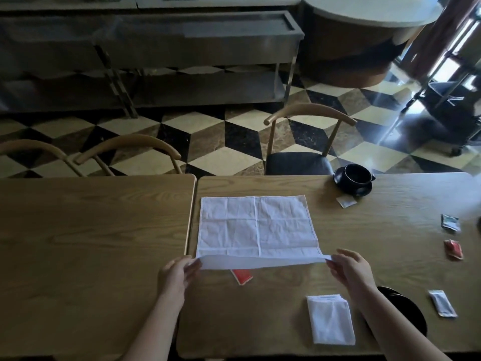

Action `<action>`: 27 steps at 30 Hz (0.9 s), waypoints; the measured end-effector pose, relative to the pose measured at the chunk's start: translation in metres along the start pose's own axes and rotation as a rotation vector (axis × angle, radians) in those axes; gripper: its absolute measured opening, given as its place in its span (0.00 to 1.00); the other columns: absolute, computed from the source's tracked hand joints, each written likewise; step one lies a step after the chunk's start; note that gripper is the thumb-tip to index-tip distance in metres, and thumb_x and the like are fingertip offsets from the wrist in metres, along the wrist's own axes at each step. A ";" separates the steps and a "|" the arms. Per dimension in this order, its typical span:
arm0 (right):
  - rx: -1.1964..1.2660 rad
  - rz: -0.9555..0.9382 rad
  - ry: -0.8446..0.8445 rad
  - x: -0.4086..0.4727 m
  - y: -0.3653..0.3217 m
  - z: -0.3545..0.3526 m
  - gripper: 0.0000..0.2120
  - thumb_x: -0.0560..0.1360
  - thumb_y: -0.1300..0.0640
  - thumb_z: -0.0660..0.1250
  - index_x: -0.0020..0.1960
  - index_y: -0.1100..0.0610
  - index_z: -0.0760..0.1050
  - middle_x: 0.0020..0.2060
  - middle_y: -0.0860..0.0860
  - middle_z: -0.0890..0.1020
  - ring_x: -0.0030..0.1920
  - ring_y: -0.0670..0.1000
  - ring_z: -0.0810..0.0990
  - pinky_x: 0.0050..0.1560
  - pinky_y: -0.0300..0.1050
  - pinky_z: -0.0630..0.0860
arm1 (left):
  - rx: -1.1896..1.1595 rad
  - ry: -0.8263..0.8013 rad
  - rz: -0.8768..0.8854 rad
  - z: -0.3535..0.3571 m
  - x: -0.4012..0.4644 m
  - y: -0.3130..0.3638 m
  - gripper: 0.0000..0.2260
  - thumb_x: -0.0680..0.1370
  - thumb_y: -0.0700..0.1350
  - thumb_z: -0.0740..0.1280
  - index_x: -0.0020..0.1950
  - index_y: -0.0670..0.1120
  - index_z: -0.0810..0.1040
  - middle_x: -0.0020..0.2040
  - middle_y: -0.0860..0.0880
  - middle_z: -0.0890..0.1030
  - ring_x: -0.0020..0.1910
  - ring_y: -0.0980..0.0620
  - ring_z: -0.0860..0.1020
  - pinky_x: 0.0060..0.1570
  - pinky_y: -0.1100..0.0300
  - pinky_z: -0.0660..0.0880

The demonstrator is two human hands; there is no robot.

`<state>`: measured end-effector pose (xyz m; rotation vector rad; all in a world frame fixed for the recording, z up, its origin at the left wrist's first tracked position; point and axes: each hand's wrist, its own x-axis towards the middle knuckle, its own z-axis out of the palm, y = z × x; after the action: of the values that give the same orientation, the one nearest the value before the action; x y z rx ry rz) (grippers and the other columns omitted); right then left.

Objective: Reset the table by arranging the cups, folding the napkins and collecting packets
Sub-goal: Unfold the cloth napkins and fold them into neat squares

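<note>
A white napkin [256, 226] lies spread flat on the wooden table [390, 246]. Its near edge is lifted off the wood. My left hand [178, 276] pinches the near left corner and my right hand [350, 267] pinches the near right corner. A folded white napkin [330, 319] rests near the front edge, under my right forearm. A black cup [358, 174] stands on a black saucer [360, 190] at the far side. A red packet [242, 276] peeks out below the lifted edge. Other packets lie to the right: pale [345, 201], green-and-white [449, 223], red [454, 249], white [442, 303].
A second wooden table [91, 243] butts against the left side. A black dish [408, 311] sits partly hidden behind my right arm. Wooden chairs [304, 142] stand along the far edge, over a checkered floor, with a steel counter [182, 48] behind.
</note>
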<state>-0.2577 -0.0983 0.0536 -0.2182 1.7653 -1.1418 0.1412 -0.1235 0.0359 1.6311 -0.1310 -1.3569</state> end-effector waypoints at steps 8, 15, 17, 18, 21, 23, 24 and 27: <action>-0.137 -0.036 -0.230 0.049 -0.051 0.029 0.09 0.77 0.66 0.68 0.56 0.65 0.81 0.50 0.57 0.87 0.53 0.54 0.86 0.47 0.44 0.81 | 0.133 -0.117 0.108 0.041 0.045 0.037 0.04 0.75 0.31 0.69 0.47 0.39 0.79 0.34 0.46 0.85 0.31 0.54 0.84 0.31 0.64 0.80; -0.579 -0.259 -0.069 0.120 -0.078 0.060 0.09 0.74 0.52 0.73 0.42 0.57 0.83 0.31 0.50 0.78 0.30 0.49 0.70 0.33 0.43 0.65 | 0.333 0.014 0.235 0.090 0.108 0.063 0.04 0.75 0.38 0.71 0.41 0.46 0.81 0.31 0.51 0.81 0.28 0.56 0.76 0.26 0.67 0.72; -0.605 -0.272 -0.089 0.139 -0.083 0.070 0.09 0.74 0.51 0.73 0.42 0.56 0.82 0.31 0.49 0.78 0.28 0.47 0.70 0.30 0.42 0.64 | 0.396 -0.003 0.248 0.102 0.127 0.068 0.05 0.76 0.39 0.71 0.41 0.46 0.80 0.35 0.49 0.79 0.30 0.56 0.74 0.29 0.65 0.71; -0.620 -0.278 -0.099 0.149 -0.085 0.076 0.09 0.75 0.51 0.72 0.42 0.56 0.81 0.32 0.49 0.78 0.29 0.47 0.71 0.30 0.42 0.65 | 0.430 -0.004 0.255 0.107 0.137 0.069 0.05 0.76 0.39 0.70 0.41 0.47 0.80 0.35 0.49 0.78 0.30 0.56 0.73 0.30 0.64 0.70; -0.654 -0.267 -0.130 0.176 -0.089 0.094 0.11 0.76 0.51 0.71 0.43 0.59 0.78 0.34 0.51 0.79 0.34 0.51 0.76 0.36 0.47 0.73 | 0.511 0.019 0.245 0.119 0.165 0.072 0.03 0.77 0.42 0.70 0.44 0.47 0.78 0.37 0.48 0.78 0.35 0.51 0.74 0.38 0.57 0.71; -0.649 -0.224 -0.141 0.194 -0.088 0.107 0.14 0.77 0.52 0.70 0.42 0.63 0.75 0.35 0.53 0.79 0.38 0.53 0.78 0.42 0.51 0.77 | 0.543 0.013 0.204 0.125 0.182 0.071 0.02 0.77 0.43 0.69 0.45 0.47 0.78 0.39 0.47 0.80 0.38 0.48 0.76 0.40 0.54 0.72; -0.669 -0.216 -0.133 0.202 -0.087 0.114 0.14 0.77 0.52 0.69 0.41 0.62 0.73 0.34 0.53 0.78 0.37 0.54 0.78 0.41 0.51 0.76 | 0.562 0.008 0.184 0.127 0.189 0.070 0.03 0.78 0.43 0.69 0.45 0.47 0.77 0.40 0.46 0.80 0.39 0.47 0.76 0.41 0.53 0.72; -0.781 -0.226 -0.111 0.222 -0.085 0.128 0.14 0.78 0.51 0.68 0.39 0.58 0.71 0.32 0.53 0.77 0.35 0.54 0.76 0.37 0.47 0.70 | 0.643 0.023 0.160 0.135 0.208 0.066 0.04 0.78 0.44 0.68 0.44 0.47 0.76 0.41 0.45 0.79 0.43 0.46 0.76 0.44 0.52 0.70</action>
<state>-0.2946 -0.3523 -0.0300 -0.9446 2.0426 -0.5162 0.1417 -0.3652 -0.0488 2.1031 -0.7299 -1.2379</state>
